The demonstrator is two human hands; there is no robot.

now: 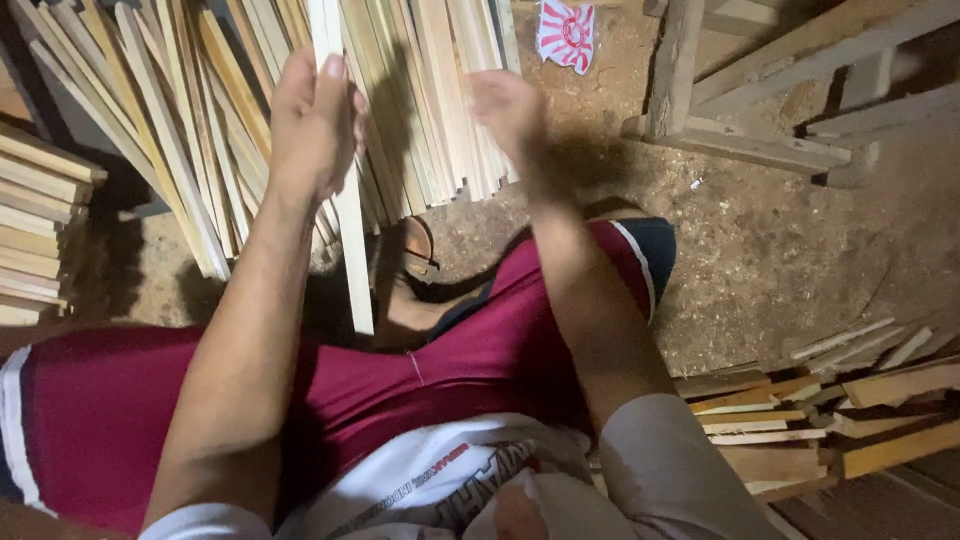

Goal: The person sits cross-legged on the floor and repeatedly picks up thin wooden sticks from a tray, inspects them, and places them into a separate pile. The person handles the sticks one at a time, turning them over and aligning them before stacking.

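My left hand (pixel 315 125) is closed around a long pale wooden slat (pixel 350 235) that runs from the top edge down past my wrist, its lower end hanging above my lap. My right hand (pixel 508 108) is blurred, held up to the right of the slat over a fan of similar slats (pixel 420 90); I cannot tell whether it holds anything. I sit in dark red shorts (pixel 420 370) with a sandalled foot (pixel 418 250) on the ground.
A stack of slats (pixel 35 230) lies at the left edge. Short wood offcuts (pixel 800 420) are piled at the lower right. A rough wooden frame (pixel 760 90) stands at the upper right on the sawdust floor (pixel 780 250). A red and white wrapper (pixel 566 32) lies at the top.
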